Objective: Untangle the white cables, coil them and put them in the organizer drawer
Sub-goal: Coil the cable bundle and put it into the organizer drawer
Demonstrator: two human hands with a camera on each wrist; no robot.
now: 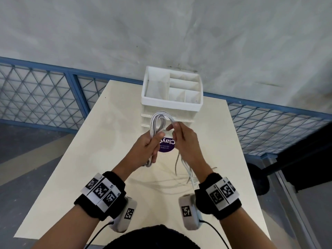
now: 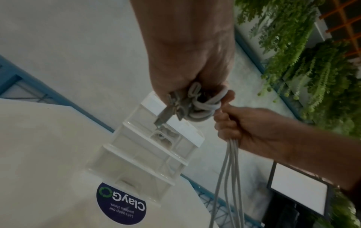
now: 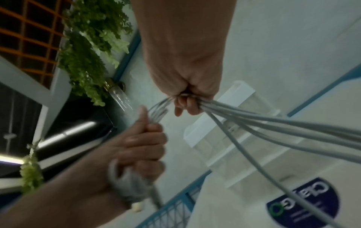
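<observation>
A coil of white cables (image 1: 158,123) is held above the table in front of the white organizer (image 1: 172,90). My left hand (image 1: 149,142) grips the coil around its middle; loops stick out above and below the fist. In the left wrist view the coil's end loops and a plug (image 2: 195,104) poke from the fist. My right hand (image 1: 181,135) pinches the cable strands (image 3: 254,123) just right of the coil, and the loose lengths (image 1: 186,169) trail down onto the table. The organizer's drawers (image 2: 144,154) are closed; one holds a coiled cable.
A purple round sticker (image 1: 167,143) lies on the cream table (image 1: 80,159) under my hands. A blue mesh railing (image 1: 45,94) runs behind the table. Green plants (image 2: 312,61) hang at the side, and a dark stand (image 1: 260,177) is right of the table.
</observation>
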